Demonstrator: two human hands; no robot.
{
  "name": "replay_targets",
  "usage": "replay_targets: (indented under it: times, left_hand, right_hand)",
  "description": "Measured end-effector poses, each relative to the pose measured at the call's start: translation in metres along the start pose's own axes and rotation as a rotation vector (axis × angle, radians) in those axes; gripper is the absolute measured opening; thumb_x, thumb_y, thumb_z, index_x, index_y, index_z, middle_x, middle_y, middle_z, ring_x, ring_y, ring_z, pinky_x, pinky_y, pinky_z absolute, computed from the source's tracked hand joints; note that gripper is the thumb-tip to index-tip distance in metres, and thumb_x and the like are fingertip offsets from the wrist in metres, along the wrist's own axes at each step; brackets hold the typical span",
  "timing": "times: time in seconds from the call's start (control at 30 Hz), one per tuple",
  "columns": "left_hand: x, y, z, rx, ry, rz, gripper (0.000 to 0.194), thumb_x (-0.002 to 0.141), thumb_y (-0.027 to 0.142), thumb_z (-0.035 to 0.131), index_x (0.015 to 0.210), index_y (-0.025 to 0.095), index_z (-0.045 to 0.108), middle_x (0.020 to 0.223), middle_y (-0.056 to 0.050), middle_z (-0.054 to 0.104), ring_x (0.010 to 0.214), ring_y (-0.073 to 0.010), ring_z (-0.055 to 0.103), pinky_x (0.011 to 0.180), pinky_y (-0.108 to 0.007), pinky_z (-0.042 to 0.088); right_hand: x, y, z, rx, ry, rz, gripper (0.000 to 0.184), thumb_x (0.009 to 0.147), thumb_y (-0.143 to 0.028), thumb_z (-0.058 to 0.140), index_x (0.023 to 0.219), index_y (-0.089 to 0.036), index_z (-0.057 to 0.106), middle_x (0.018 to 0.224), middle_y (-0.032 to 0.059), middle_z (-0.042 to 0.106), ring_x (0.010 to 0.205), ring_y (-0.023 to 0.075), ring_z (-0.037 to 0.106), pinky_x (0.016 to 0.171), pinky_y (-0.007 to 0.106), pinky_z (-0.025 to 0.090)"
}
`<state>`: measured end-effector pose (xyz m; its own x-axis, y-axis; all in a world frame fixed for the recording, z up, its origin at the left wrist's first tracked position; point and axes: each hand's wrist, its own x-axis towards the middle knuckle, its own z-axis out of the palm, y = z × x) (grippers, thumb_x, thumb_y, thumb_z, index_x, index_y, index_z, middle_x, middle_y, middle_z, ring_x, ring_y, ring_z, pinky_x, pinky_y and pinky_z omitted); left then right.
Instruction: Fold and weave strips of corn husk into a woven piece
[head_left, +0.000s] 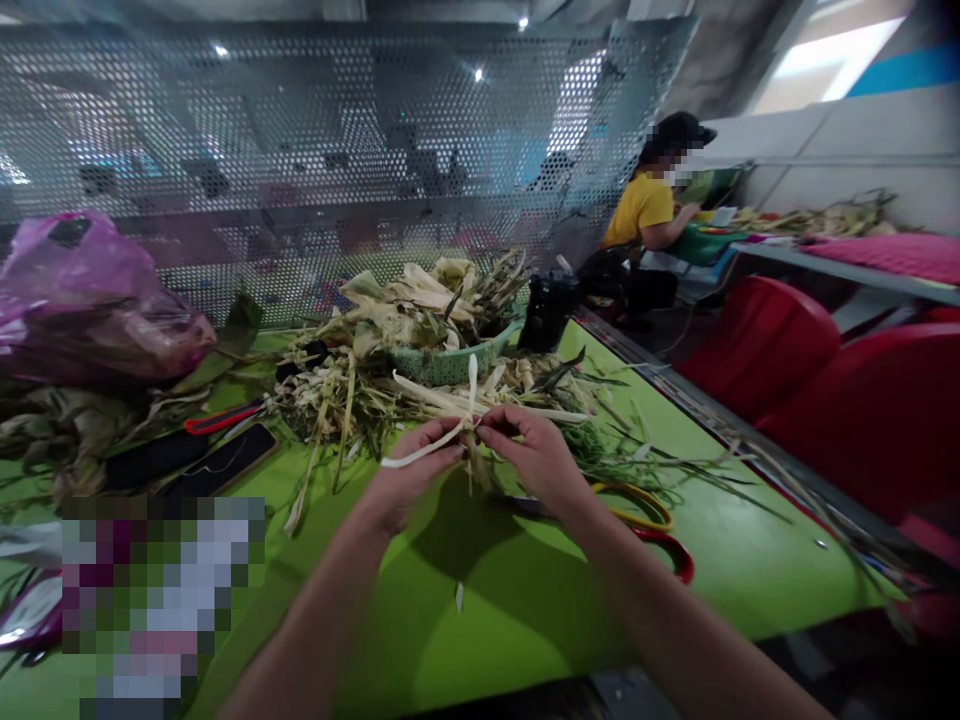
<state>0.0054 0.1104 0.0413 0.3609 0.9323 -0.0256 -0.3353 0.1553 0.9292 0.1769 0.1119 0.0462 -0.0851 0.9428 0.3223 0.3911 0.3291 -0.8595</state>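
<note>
Between my two hands, above the green table (420, 640), is a small bundle of pale dried husk strips (472, 385). One strip stands upright, another curves out to the left over my left hand. My left hand (416, 465) pinches the bundle from the left, thumb and fingers closed. From the other side, my right hand (529, 445) grips it near the crossing of the strips with its fingertips together. Scissors (645, 508) with yellow and red handles lie under my right forearm, their blades partly hidden. A small husk scrap (459, 597) lies nearer to me.
Behind my hands, a green basket (442, 365) overflows with dried husks (420, 300). A dark container (550, 310) stands beside it. At left are a purple plastic bag (105, 300) and a red-handled tool (221, 418). A person in yellow (645, 210) sits beyond red chairs (757, 340).
</note>
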Motion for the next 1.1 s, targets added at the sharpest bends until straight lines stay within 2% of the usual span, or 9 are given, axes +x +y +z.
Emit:
replay_targets:
  times: [0.1,0.23,0.37,0.47,0.73,0.83,0.93,1.0,1.1]
  left_hand:
    - [0.0,0.006,-0.006,-0.083,-0.085,-0.117,0.027,0.071,0.022,0.069,0.097,0.014,0.07,0.091,-0.01,0.07,0.085,-0.0173,0.063,0.085,-0.031,0.046]
    - [-0.001,0.007,-0.008,-0.188,-0.095,-0.126,0.025,0.077,0.032,0.06,0.089,0.013,0.071,0.088,-0.011,0.07,0.081,-0.0195,0.064,0.081,-0.034,0.048]
    - [0.003,0.0,-0.006,-0.11,0.006,-0.12,0.022,0.069,0.03,0.07,0.083,0.014,0.068,0.072,-0.005,0.067,0.066,-0.014,0.059,0.068,-0.027,0.046]
    - [0.005,-0.004,-0.004,-0.014,0.078,-0.055,0.024,0.067,0.033,0.074,0.077,0.013,0.066,0.067,-0.001,0.063,0.06,-0.0094,0.054,0.062,-0.022,0.042]
    - [0.001,0.003,0.001,-0.04,0.174,-0.046,0.024,0.066,0.033,0.074,0.075,0.014,0.063,0.056,0.003,0.057,0.047,-0.0059,0.046,0.051,-0.02,0.037]
    - [0.002,0.003,0.0,-0.001,0.175,-0.046,0.027,0.065,0.036,0.074,0.075,0.014,0.063,0.058,0.002,0.06,0.048,-0.0075,0.049,0.052,-0.021,0.039]
    - [0.003,0.001,0.0,0.057,0.207,0.037,0.026,0.066,0.037,0.073,0.072,0.013,0.063,0.063,0.0,0.061,0.052,-0.0075,0.05,0.055,-0.021,0.039]
    - [0.004,0.0,0.001,0.039,0.253,0.062,0.026,0.066,0.037,0.073,0.072,0.014,0.062,0.062,0.001,0.06,0.052,-0.0067,0.049,0.054,-0.021,0.038]
    - [0.005,-0.003,0.0,-0.037,0.288,0.029,0.029,0.065,0.038,0.074,0.077,0.015,0.062,0.059,0.003,0.058,0.05,-0.0064,0.048,0.051,-0.02,0.037]
  right_hand:
    - [-0.001,-0.003,-0.005,0.012,0.009,-0.003,0.011,0.079,-0.029,0.061,0.076,-0.019,0.063,0.068,0.0005,0.057,0.065,0.015,0.051,0.062,0.027,0.04]
    - [-0.004,-0.005,-0.006,-0.062,0.022,-0.075,0.008,0.08,-0.027,0.06,0.078,-0.02,0.063,0.072,0.0019,0.059,0.068,0.0163,0.053,0.065,0.029,0.041]
    - [-0.006,-0.007,-0.004,-0.221,0.012,-0.216,0.006,0.081,-0.024,0.059,0.077,-0.021,0.063,0.073,0.0028,0.062,0.072,0.018,0.054,0.069,0.031,0.04]
    - [-0.007,-0.012,-0.004,-0.29,-0.011,-0.284,0.007,0.081,-0.024,0.06,0.075,-0.021,0.062,0.072,0.0025,0.062,0.072,0.0179,0.053,0.07,0.031,0.039]
    - [-0.007,-0.012,0.0,-0.29,-0.039,-0.234,0.014,0.084,-0.028,0.06,0.073,-0.021,0.058,0.071,0.002,0.06,0.071,0.0175,0.053,0.067,0.03,0.039]
    - [-0.008,-0.013,-0.001,-0.294,0.021,-0.293,0.011,0.085,-0.028,0.059,0.076,-0.021,0.059,0.077,0.003,0.061,0.078,0.019,0.055,0.073,0.032,0.04]
    - [-0.011,-0.019,-0.002,-0.33,0.104,-0.349,0.008,0.085,-0.029,0.058,0.082,-0.022,0.06,0.087,0.0049,0.062,0.09,0.0216,0.054,0.082,0.035,0.038]
    - [-0.013,-0.022,0.001,-0.376,0.089,-0.345,0.011,0.085,-0.032,0.059,0.082,-0.022,0.06,0.087,0.005,0.062,0.09,0.0223,0.054,0.083,0.036,0.037]
    - [-0.015,-0.022,0.009,-0.447,0.007,-0.292,0.014,0.084,-0.035,0.06,0.081,-0.021,0.06,0.085,0.0049,0.064,0.084,0.0218,0.054,0.077,0.035,0.036]
